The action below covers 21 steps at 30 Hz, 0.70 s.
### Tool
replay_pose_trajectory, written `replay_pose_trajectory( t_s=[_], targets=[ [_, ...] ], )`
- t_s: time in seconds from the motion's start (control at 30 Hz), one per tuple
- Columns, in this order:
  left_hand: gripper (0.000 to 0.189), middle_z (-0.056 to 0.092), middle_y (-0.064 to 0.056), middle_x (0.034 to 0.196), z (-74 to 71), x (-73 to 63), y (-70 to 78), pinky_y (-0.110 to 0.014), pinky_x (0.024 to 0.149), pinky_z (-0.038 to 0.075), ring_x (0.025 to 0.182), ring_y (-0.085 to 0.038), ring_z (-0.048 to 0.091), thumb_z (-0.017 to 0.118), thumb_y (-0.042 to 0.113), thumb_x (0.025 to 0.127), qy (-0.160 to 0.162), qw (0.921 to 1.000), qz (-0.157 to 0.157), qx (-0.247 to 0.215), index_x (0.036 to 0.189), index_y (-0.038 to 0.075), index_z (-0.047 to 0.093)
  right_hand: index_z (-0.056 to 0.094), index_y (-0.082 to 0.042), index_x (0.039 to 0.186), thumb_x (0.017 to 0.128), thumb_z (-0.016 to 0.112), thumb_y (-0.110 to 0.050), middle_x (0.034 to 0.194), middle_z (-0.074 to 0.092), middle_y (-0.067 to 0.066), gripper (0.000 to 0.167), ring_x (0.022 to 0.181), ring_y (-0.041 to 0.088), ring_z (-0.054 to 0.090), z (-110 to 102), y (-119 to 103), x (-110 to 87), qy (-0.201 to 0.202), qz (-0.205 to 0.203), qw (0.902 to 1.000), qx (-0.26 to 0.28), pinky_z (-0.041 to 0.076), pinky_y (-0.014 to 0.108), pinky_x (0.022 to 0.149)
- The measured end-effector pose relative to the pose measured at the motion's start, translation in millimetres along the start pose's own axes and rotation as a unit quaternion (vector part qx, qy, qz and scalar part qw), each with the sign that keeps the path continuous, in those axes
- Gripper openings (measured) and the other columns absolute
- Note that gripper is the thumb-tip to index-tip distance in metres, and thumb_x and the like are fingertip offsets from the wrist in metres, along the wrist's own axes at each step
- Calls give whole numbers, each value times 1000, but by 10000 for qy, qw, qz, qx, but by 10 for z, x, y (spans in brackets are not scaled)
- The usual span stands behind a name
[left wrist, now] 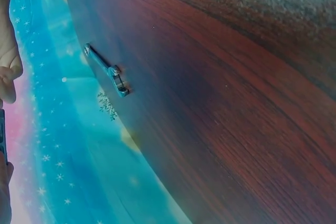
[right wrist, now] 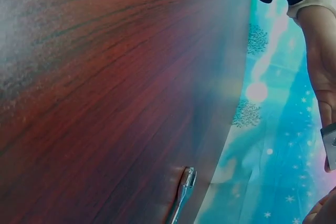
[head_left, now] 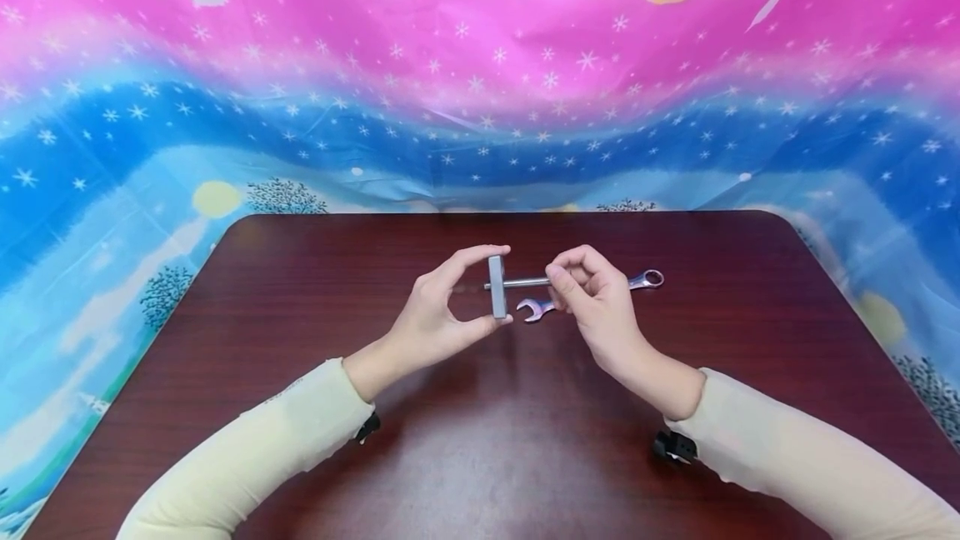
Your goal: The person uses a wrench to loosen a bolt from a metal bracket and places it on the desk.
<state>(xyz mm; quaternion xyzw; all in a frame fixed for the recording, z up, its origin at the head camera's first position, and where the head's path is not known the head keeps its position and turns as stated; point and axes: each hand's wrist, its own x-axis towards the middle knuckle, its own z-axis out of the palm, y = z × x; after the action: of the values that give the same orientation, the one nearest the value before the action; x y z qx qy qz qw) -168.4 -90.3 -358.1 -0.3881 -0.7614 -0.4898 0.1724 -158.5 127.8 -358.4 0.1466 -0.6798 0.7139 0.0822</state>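
Note:
In the head view my left hand holds a small grey metal plate on edge between thumb and fingers, above the table. A thin metal rod runs sideways through the plate, its tip showing on the left face. My right hand pinches the rod's right end, which the fingers hide. Beyond and partly behind this hand, a combination wrench lies on the table. The plate also shows at the right wrist view's edge, by the left hand.
The dark brown wooden table spreads beneath both hands. Behind it hangs a pink and blue snowflake-patterned cloth. Black wrist devices sit under the pale sleeves.

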Motion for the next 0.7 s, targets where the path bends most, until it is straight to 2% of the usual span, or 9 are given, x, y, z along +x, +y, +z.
replay_pose_trajectory(
  t_s=[0.1,0.17,0.27,0.33,0.4,0.5,0.63,0.7],
  targets=[
    [74,62,-2,134,3,4,3,-27,95,55,119,-19,62,87,11,73,-33,10000,3,25,138,11,52,58,-5,92,98,60,-6,61,53,-5,6,58,10,46,6,-8,-1,62,-50,9999,110,41,19,54],
    [74,63,-2,134,2,4,1,-32,92,58,117,-19,63,88,11,73,-37,9999,-78,-72,137,11,52,58,-6,95,97,60,-2,66,57,-6,5,62,8,49,9,-8,-12,73,-182,9998,101,42,18,56],
    [74,64,-1,132,-12,2,-12,-37,86,60,114,-19,65,89,11,72,9,9993,-297,-228,136,12,52,56,-1,103,94,59,7,85,64,-6,13,74,7,55,15,0,-37,-40,-541,9985,65,46,16,63],
    [75,66,-1,131,-26,0,-22,-38,83,62,111,-19,67,89,10,71,50,9986,-422,-310,136,13,51,52,5,109,92,57,12,99,65,-4,19,82,9,57,21,1,-50,-139,-782,9968,9,49,15,67],
    [76,66,0,129,-43,0,-29,-36,82,62,112,-18,66,90,11,71,66,9983,-502,-279,136,16,51,49,10,112,91,57,14,106,65,-3,23,84,10,58,22,-2,-56,-222,-873,9959,-46,50,15,67],
    [76,66,1,130,-69,2,-32,-36,82,62,112,-16,65,90,13,71,71,9984,-516,-222,137,18,51,50,8,116,92,59,10,102,66,-5,26,81,9,58,17,-21,-43,-188,-606,9978,-197,49,16,62],
    [75,66,0,131,-95,10,-31,-35,82,62,112,-11,65,90,13,71,107,9987,-470,-162,136,15,52,55,0,114,95,60,2,82,67,-6,21,68,5,57,-4,-41,-6,-176,-53,9995,-242,43,18,52],
    [75,65,0,131,-99,15,-26,-35,82,61,111,-11,66,90,12,71,92,9990,-409,-121,136,14,52,57,-4,111,96,60,-1,75,65,-4,16,61,7,53,-8,-45,12,-203,66,9996,-167,40,19,49]
  ],
)
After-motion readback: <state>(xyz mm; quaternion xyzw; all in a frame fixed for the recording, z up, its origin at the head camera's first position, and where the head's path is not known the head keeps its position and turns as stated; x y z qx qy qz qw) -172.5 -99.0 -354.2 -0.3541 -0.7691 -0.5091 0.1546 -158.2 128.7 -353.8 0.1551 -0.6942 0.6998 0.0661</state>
